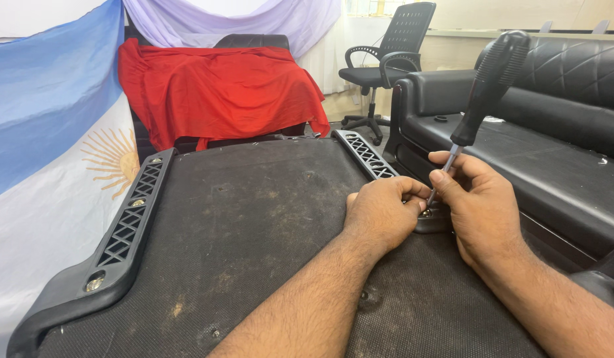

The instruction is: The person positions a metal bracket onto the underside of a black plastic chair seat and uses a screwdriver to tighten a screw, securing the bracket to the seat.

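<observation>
A black screwdriver (487,83) stands nearly upright, its tip down at the near end of the right black plastic bracket (368,156). My right hand (476,209) pinches the metal shaft low down between thumb and fingers. My left hand (381,211) is curled beside it, fingers pressed at the same spot on the bracket. Both hands rest on a dark, dusty fabric-covered panel (254,225) lying flat in front of me. The screw itself is hidden by my fingers.
A second black lattice bracket (124,232) with metal screws runs along the panel's left edge. A red cloth (220,89) drapes a chair behind. A black sofa (552,132) is at right, an office chair (393,59) behind, a blue-white flag cloth (48,152) at left.
</observation>
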